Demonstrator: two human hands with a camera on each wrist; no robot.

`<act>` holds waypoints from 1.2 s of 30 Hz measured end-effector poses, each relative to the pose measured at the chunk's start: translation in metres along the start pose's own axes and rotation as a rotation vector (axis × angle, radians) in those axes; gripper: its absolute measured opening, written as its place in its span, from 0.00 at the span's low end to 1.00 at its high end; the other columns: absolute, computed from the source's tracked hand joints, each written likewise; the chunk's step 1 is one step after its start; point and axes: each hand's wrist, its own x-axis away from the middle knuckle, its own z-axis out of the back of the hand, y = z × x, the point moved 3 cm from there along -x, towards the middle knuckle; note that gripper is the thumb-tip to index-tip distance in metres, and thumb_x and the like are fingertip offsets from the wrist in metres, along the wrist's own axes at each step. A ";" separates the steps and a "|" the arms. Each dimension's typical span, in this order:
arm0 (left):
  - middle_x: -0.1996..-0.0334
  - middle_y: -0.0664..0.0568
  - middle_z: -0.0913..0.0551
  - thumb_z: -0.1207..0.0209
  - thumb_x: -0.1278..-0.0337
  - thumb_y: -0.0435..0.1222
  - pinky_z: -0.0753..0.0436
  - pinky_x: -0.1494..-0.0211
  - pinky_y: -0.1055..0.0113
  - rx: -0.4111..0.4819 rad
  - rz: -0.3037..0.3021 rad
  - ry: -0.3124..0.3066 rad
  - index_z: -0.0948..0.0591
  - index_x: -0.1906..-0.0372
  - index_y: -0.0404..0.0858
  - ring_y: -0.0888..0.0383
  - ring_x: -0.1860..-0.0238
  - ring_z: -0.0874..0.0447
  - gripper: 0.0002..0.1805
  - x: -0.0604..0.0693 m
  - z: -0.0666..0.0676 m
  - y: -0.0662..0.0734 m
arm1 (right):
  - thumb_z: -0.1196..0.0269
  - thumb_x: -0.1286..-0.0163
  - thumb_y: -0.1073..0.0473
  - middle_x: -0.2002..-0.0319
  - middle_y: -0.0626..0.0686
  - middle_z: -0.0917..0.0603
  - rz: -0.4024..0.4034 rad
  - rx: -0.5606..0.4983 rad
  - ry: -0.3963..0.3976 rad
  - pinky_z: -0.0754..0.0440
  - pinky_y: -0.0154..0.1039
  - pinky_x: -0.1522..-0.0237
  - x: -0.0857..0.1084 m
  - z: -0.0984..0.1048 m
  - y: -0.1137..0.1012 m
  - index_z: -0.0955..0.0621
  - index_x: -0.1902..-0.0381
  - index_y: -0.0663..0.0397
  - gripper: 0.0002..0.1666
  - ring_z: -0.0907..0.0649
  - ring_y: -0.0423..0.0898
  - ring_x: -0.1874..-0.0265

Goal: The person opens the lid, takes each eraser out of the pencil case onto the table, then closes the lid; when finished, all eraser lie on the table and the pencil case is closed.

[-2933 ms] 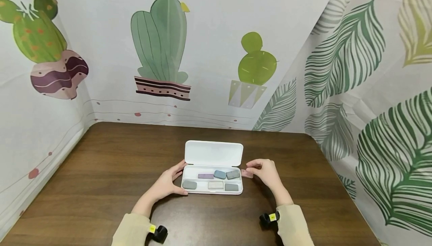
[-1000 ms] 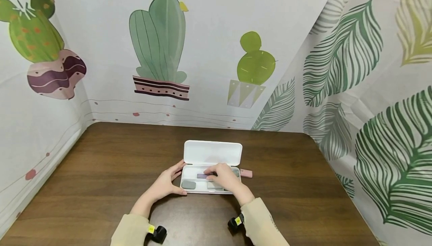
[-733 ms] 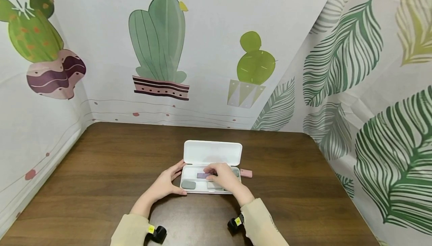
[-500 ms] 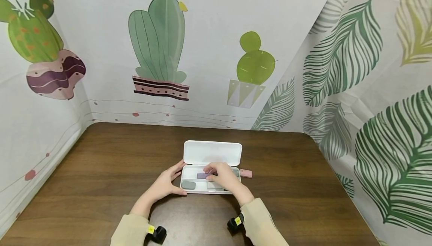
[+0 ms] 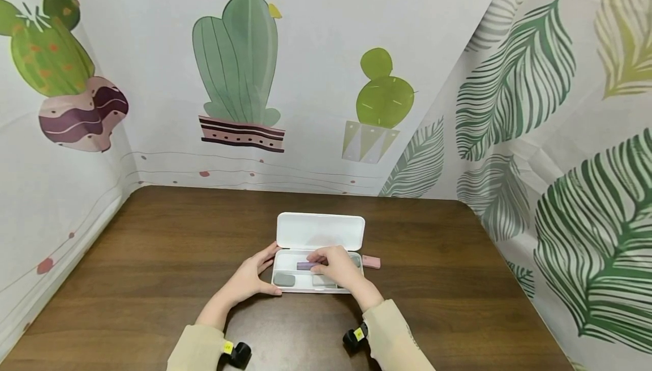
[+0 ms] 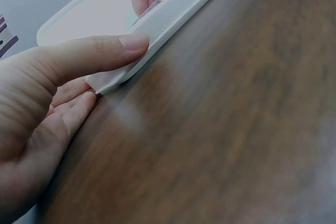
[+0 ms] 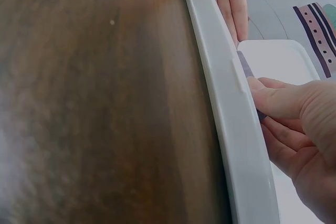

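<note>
White plastic case (image 7: 233,103), lid (image 5: 321,231) raised, held by our left hand (image 5: 248,278) | purple rectangular block (image 5: 304,266) inside, pinched by our right hand (image 5: 338,267) | seemingly part-filled: pink rectangular block (image 5: 372,261) lies outside, on brown wooden table (image 5: 178,246)

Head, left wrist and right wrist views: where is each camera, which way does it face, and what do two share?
Head: on the head, facing forward and down at the open, white, oblong, plastic-looking case; left hand, right hand and beige sleeves show.
Left wrist: on that wrist, facing its hand and the case.
Right wrist: on that wrist, facing its hand and the case.
Both wrist views share both hands.
</note>
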 end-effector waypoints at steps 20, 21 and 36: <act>0.28 0.33 0.38 0.21 0.69 0.30 0.33 0.27 0.54 0.011 0.007 0.005 0.47 0.25 0.28 0.40 0.28 0.40 0.63 0.000 0.000 -0.001 | 0.30 0.41 0.66 0.62 0.56 0.10 -0.039 -0.102 0.302 0.12 0.33 0.60 0.035 0.050 0.019 0.13 0.59 0.61 0.11 0.12 0.49 0.64; 0.28 0.33 0.38 0.21 0.69 0.30 0.33 0.27 0.54 0.012 0.007 0.006 0.47 0.25 0.28 0.40 0.28 0.40 0.63 0.000 0.000 0.000 | 0.30 0.42 0.67 0.63 0.56 0.10 -0.039 -0.105 0.318 0.12 0.33 0.60 0.038 0.055 0.024 0.13 0.59 0.61 0.11 0.12 0.48 0.64; 0.29 0.32 0.37 0.21 0.70 0.30 0.33 0.27 0.54 0.011 -0.008 0.010 0.47 0.25 0.27 0.39 0.28 0.39 0.63 0.000 0.000 0.001 | 0.29 0.42 0.68 0.64 0.57 0.11 -0.208 0.031 0.391 0.14 0.31 0.64 0.097 0.107 0.097 0.13 0.61 0.62 0.10 0.14 0.43 0.67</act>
